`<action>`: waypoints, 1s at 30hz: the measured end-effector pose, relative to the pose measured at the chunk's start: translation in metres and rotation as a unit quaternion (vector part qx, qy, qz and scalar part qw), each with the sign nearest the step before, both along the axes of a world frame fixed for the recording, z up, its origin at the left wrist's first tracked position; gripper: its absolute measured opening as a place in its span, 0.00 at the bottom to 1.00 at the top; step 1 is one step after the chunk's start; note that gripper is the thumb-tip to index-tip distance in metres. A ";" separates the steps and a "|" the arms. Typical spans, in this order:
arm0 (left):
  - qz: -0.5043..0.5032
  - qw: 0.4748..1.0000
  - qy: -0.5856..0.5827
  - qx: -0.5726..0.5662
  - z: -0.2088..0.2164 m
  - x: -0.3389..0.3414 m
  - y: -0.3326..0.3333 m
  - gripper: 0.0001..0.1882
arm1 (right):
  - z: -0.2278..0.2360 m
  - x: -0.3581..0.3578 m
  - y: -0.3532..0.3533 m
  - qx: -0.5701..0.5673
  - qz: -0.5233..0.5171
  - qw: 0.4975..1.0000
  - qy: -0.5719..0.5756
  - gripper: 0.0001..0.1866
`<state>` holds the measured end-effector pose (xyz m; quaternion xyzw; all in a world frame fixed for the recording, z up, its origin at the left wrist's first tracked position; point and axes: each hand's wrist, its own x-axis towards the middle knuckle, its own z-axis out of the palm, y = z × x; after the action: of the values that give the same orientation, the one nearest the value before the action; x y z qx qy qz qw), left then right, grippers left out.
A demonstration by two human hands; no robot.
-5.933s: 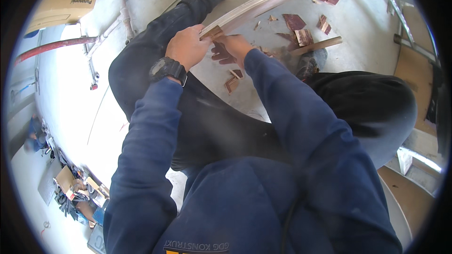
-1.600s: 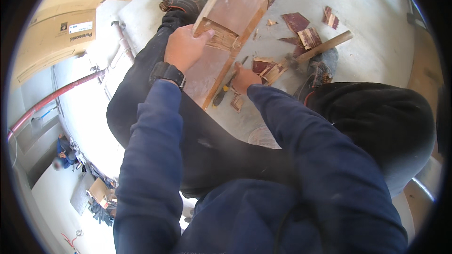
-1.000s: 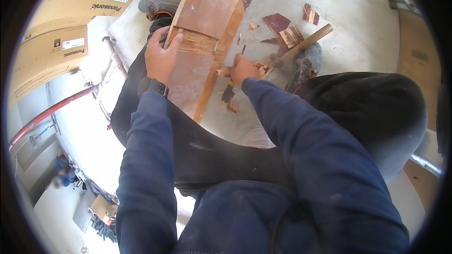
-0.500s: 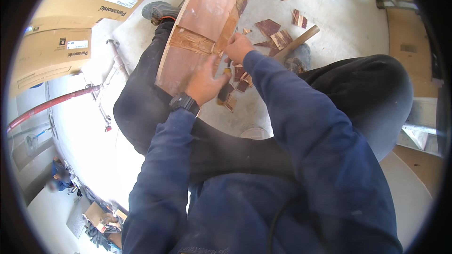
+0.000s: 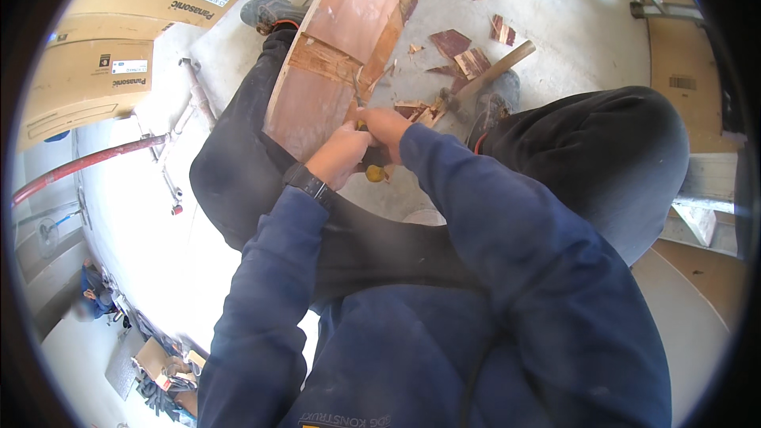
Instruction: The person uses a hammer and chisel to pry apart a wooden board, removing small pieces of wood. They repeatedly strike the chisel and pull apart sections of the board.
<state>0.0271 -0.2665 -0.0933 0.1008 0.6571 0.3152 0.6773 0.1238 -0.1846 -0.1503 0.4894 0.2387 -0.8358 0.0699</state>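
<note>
navy hoodie sleeves | black trousers | black wristwatch (image 5: 311, 184) | dark shoe (image 5: 265, 11)

Bright daylight, glare at left, fisheye bending, dark vignetted rim

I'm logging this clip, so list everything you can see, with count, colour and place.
curved board: one, reddish-brown, resting on the left leg, running to the top edge
tool with yellow handle: one, in both hands, tip at the board's edge
wood scraps: several, reddish-brown, on the concrete floor, top centre
hammer: one, wooden handle, among the scraps
cardboard boxes: two, tan, upper left
red pipe: one, left
left hand: one, black watch at the wrist, grip on the tool
right hand: one, blue sleeve, on the tool
</note>
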 end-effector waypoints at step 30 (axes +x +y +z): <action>-0.008 0.948 0.256 0.192 0.018 -0.019 -0.001 0.31 | 0.068 0.012 0.062 0.353 0.249 0.900 -0.055 0.15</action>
<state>0.0084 -0.2677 -0.0752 0.3111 0.7346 0.3934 0.4569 0.1355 -0.1223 -0.0827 0.4522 0.6275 -0.6238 0.1118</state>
